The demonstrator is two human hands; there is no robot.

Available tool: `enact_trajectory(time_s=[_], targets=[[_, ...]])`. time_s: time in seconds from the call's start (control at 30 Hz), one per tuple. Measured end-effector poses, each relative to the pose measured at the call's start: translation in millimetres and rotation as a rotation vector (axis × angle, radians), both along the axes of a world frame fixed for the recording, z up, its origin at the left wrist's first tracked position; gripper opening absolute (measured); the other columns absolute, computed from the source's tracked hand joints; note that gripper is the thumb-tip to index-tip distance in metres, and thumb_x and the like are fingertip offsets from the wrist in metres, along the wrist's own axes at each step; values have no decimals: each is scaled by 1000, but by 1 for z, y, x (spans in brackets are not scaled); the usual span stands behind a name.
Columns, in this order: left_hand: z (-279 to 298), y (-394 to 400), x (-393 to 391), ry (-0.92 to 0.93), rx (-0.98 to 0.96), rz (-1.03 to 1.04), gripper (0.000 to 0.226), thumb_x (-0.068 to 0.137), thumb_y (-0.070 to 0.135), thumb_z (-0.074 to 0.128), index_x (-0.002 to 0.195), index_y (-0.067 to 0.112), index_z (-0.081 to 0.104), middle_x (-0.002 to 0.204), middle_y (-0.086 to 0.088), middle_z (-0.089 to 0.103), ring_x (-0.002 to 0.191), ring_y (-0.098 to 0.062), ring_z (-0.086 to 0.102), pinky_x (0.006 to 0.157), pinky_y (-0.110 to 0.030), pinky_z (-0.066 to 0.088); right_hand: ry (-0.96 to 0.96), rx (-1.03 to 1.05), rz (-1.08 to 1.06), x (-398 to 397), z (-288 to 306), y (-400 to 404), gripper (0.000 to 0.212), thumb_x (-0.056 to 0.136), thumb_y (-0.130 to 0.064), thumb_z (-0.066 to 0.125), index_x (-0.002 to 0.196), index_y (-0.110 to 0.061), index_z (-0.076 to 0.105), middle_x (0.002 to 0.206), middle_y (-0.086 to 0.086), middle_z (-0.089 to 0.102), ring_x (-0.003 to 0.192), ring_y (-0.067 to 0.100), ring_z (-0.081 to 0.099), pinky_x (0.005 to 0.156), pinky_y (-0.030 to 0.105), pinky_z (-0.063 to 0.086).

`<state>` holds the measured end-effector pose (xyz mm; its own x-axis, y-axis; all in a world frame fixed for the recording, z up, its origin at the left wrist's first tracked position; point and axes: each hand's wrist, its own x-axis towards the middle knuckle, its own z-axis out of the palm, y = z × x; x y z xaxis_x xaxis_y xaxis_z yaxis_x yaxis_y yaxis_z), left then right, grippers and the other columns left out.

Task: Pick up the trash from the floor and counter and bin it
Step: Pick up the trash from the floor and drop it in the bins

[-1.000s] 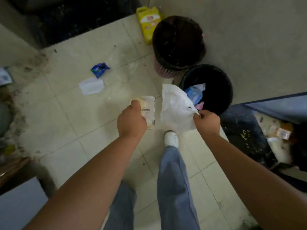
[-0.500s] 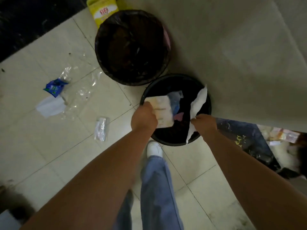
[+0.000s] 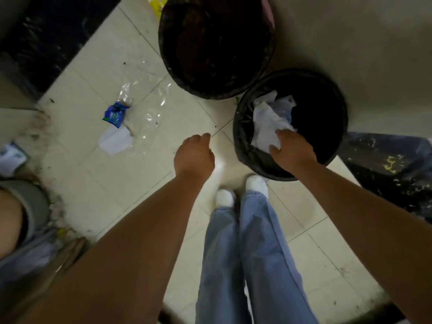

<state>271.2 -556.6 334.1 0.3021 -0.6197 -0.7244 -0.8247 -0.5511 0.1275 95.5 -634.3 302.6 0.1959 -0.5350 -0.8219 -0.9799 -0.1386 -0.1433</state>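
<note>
My right hand (image 3: 292,152) hangs over the small black bin (image 3: 243,146), fingers spread and resting on a crumpled white paper (image 3: 265,123) that lies inside it. My left hand (image 3: 194,155) hovers over the floor tiles left of that bin, loosely curled with nothing in it. On the floor further left lie a blue wrapper (image 3: 114,114), a flat white paper (image 3: 114,141) and a sheet of clear plastic film (image 3: 146,102).
A larger dark-lined bin (image 3: 215,43) stands behind the small one, with a yellow bottle (image 3: 156,3) at its far side. A dark speckled surface (image 3: 385,164) is on the right. Another person's leg (image 3: 11,218) and a small paper (image 3: 9,157) sit at the left edge.
The beige packet has left my left hand, which has pulled back from the bin. The white paper now lies crumpled in the small bin under my right hand.
</note>
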Motion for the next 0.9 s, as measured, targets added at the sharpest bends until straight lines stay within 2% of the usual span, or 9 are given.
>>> enact_trajectory(time_s=[0.1,0.2,0.3,0.37,0.63,0.77,0.9], targets=[[17,31,59,-97,-73,16,43,96,13,44,139,7,42,130,-18,55,121,-32,50,98,-37,42,-133,-86,71,57,22,14,57,98,-34,40,146,-6,26,155,18,27,142,34,26,114,46,29],[22,65,116,-164,-103,46,42,95,16,49,135,2,47,129,-21,57,121,-34,51,99,-39,41,-259,-130,120,115,31,34,66,88,-37,34,143,0,33,150,25,33,141,39,29,115,48,28],[15,95,172,-222,-25,57,46,96,22,47,137,3,44,138,-19,50,131,-33,43,107,-40,35,-177,-77,253,174,28,61,57,99,-34,33,149,-11,18,158,12,19,147,29,15,119,43,16],[6,115,212,-215,38,38,47,97,26,45,139,5,41,143,-17,45,136,-31,37,109,-40,33,-131,-74,271,216,22,82,57,100,-33,33,150,-15,15,159,8,17,148,26,11,120,44,14],[-45,175,351,-96,148,-75,40,97,24,44,132,4,44,138,-17,46,130,-32,38,103,-39,36,34,-44,92,347,-17,180,52,97,-30,41,144,-11,31,151,10,35,143,25,26,117,42,25],[-80,184,387,-81,214,-201,35,98,19,42,129,3,46,135,-17,48,125,-32,43,98,-39,40,82,-13,-36,381,-45,210,44,95,-25,44,136,-8,44,141,12,47,132,29,41,106,40,35],[-125,184,407,-66,261,-278,32,98,19,41,126,4,47,133,-17,48,124,-31,44,98,-39,41,159,40,-163,392,-86,222,39,94,-22,46,128,-3,50,134,16,51,125,32,47,101,40,40]])
